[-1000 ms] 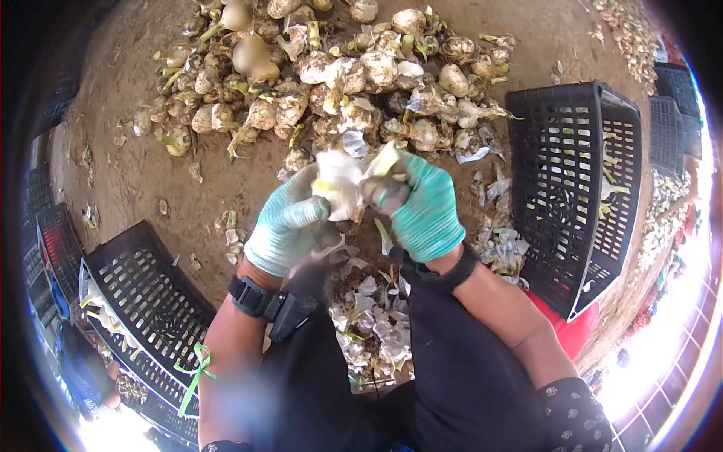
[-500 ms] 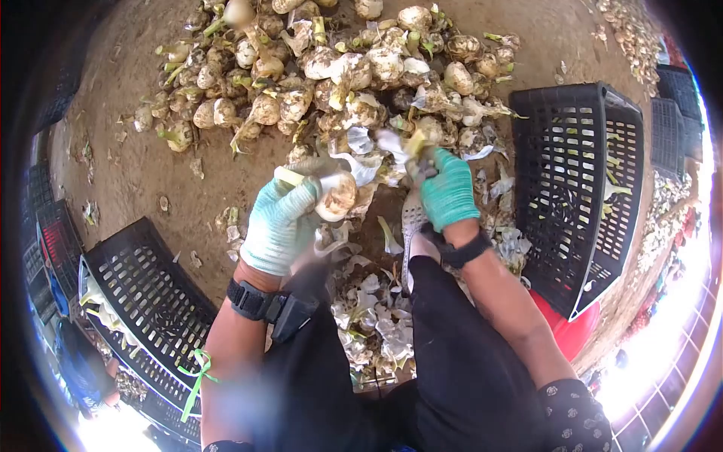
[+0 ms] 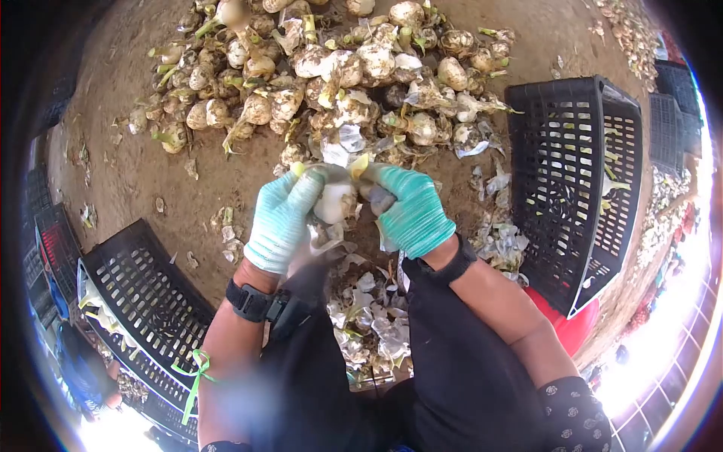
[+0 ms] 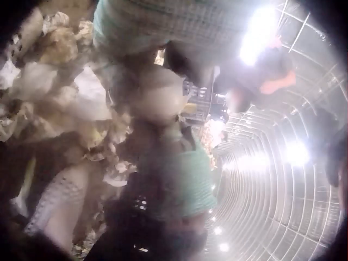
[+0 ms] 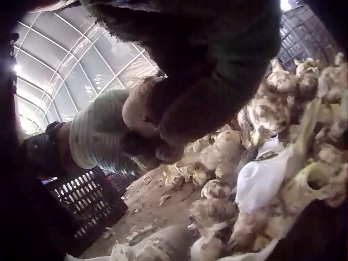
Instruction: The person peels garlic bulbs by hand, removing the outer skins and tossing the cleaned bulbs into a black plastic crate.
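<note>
A garlic bulb (image 3: 331,205), pale and smooth with a browner patch on its right side, is held in my left hand (image 3: 282,215), which wears a pale green knit glove. Its cut stem (image 3: 298,169) shows above the left thumb. My right hand (image 3: 413,211), gloved in stronger green, is close against the bulb's right side. Its curled fingers pinch a yellowish piece of skin (image 3: 360,166) at the top. In the left wrist view the bulb (image 4: 160,99) lies between both gloves, blurred. The right wrist view shows it partly hidden behind dark fingers.
A heap of soil-stained garlic bulbs (image 3: 361,68) lies on the dirt floor ahead. Black slotted crates stand at the right (image 3: 561,188) and left (image 3: 147,282). Loose papery skins (image 3: 369,324) cover the ground between the knees. Something red (image 3: 561,324) sits under the right crate.
The right hand swung out to the right with a loose skin half a second ago, then came back to the bulb. The left hand has kept the bulb, turning it; more of its white surface shows.
</note>
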The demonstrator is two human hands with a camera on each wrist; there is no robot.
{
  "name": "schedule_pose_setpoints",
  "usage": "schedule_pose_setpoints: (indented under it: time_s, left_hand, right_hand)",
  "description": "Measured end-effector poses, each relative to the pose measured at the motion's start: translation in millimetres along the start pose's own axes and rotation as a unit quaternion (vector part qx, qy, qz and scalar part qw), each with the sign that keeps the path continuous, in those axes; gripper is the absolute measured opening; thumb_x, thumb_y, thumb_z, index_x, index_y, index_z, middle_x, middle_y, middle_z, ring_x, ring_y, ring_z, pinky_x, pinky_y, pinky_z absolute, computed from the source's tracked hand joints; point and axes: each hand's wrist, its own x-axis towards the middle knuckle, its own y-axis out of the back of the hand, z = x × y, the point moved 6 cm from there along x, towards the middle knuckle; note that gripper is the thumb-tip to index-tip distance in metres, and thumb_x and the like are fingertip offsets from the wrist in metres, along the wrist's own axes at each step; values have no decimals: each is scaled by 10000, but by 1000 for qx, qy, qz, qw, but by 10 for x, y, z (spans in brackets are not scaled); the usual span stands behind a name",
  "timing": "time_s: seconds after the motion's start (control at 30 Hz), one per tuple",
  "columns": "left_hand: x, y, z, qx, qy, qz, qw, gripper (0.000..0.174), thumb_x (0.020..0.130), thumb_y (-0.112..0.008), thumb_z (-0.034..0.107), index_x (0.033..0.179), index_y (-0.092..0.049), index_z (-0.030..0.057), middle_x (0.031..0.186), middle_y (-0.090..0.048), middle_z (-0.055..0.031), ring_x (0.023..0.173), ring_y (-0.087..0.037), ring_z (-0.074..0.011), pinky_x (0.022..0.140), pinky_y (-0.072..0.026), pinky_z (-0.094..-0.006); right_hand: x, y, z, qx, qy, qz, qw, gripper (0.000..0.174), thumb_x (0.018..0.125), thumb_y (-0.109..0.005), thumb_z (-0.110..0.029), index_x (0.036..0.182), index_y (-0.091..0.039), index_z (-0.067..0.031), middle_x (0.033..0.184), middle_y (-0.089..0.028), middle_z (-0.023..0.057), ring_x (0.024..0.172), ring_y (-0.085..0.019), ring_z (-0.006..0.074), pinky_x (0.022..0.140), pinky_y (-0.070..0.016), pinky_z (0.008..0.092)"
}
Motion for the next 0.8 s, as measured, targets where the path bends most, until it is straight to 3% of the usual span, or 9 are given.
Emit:
schedule_pose_setpoints:
  time_s: [0.13, 0.27, 0.4, 0.47, 0.53, 0.57, 0.67, 0.7, 0.8]
  left_hand:
    - [43, 61, -67, 15, -25, 13, 1000, 269, 863, -454, 176, 1011, -541, -32, 903, -596, -89, 796, -557, -129, 722, -449, -237]
    - [30, -51, 42, 30, -52, 54, 997, 195, 817, -524, 123, 964, -562, 0, 804, -592, -29, 711, -529, -69, 635, -431, -196]
    - [-8, -52, 112, 100, -50, 94, 989, 128, 767, -572, 64, 874, -541, 1, 794, -585, -36, 700, -522, -63, 605, -424, -190]
    - [-26, -58, 147, 62, -45, 53, 996, 138, 767, -573, 74, 881, -537, 6, 852, -595, -70, 728, -534, -79, 634, -441, -198]
    - [-18, 8, 117, -15, -55, 35, 998, 140, 765, -571, 70, 885, -536, 8, 903, -590, -91, 756, -539, -97, 663, -450, -213]
    - [-9, 33, 103, -91, -66, 15, 994, 143, 762, -569, 66, 888, -534, 9, 953, -585, -112, 783, -545, -114, 692, -459, -229]
    - [-20, 115, 56, -262, -75, -18, 962, 156, 766, -563, 76, 899, -528, 1, 1037, -551, -143, 822, -539, -150, 739, -453, -253]
    - [-21, 192, 7, -259, -74, -17, 963, 156, 766, -563, 76, 899, -528, 1, 1037, -551, -143, 822, -539, -150, 739, -453, -253]
    - [12, 295, -120, -256, -26, -35, 966, 236, 748, -614, 120, 925, -505, 8, 927, -541, -94, 878, -532, -210, 813, -434, -336]
  right_hand:
    - [-56, 152, -114, 42, -176, -17, 983, 267, 732, -567, -68, 995, -571, -19, 821, -594, 208, 706, -590, 267, 606, -460, 303]
    - [-120, 60, -218, -92, 39, 39, 994, 294, 665, -575, -62, 948, -546, 13, 735, -586, 146, 641, -574, 293, 587, -463, 342]
    - [-77, 12, -316, -130, 88, 1, 988, 204, 649, -563, -57, 839, -546, 15, 709, -566, 167, 616, -557, 320, 568, -459, 365]
    - [-30, 49, -309, -90, 73, 20, 993, 154, 662, -584, -85, 786, -560, 3, 696, -571, 159, 587, -561, 287, 531, -453, 344]
    - [-24, 84, 68, 84, -153, 10, 985, 107, 673, -591, -72, 756, -570, -8, 690, -582, 137, 569, -565, 246, 507, -445, 316]
    - [-20, 135, 245, -87, -113, 23, 990, 108, 679, -559, -12, 786, -574, -9, 689, -583, 131, 573, -563, 204, 505, -440, 287]
    - [-80, 188, 591, -102, -123, 0, 987, 175, 684, -534, 17, 849, -584, -10, 729, -592, 138, 606, -572, 185, 519, -446, 283]
    - [-134, 241, 489, -174, -17, 35, 984, 240, 683, -552, -3, 921, -581, -15, 762, -591, 146, 639, -570, 164, 533, -449, 284]
    - [-54, 264, 62, 66, -19, 33, 997, 289, 687, -577, -34, 974, -565, -14, 784, -584, 161, 666, -577, 206, 566, -456, 310]
